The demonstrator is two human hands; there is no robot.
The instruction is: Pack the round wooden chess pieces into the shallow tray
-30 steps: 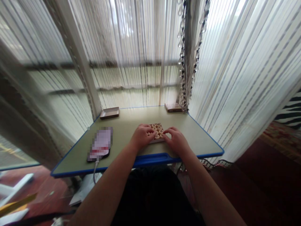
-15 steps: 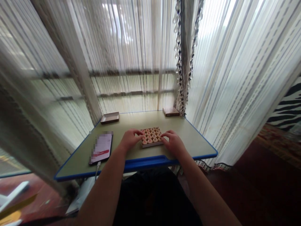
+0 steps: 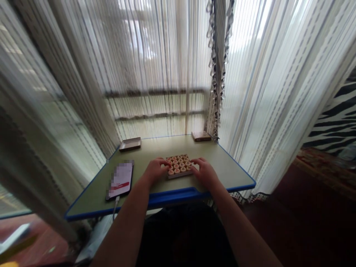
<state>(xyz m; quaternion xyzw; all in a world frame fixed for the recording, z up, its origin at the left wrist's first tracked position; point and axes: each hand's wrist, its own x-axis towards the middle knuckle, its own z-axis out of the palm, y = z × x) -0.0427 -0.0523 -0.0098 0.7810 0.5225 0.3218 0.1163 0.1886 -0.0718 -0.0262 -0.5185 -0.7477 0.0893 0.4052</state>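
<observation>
A shallow box (image 3: 180,175) packed with round wooden Chinese chess pieces (image 3: 178,164) lies on the table in front of me. The pieces sit in rows, with red or dark characters on top. My left hand (image 3: 156,171) is at the box's left side, its bent fingertips and thumb against the edge and the leftmost pieces. On the opposite side, my right hand (image 3: 205,173) has its curled fingers and thumb at the right edge. Between them the hands hold the box from both sides; the exact finger contact is small and partly hidden.
The pale green table (image 3: 164,146) has a blue rim. A phone or tablet (image 3: 122,180) with a plugged-in white cable (image 3: 116,204) lies left of my left hand. An open shallow tray (image 3: 130,144) stands at back left, a flat box (image 3: 201,136) at back right. Curtains (image 3: 155,74) hang behind.
The view has tilted slightly, so the table sits a little lower in the picture. My fingers have shifted slightly at the box's sides; the box stays in about the same place.
</observation>
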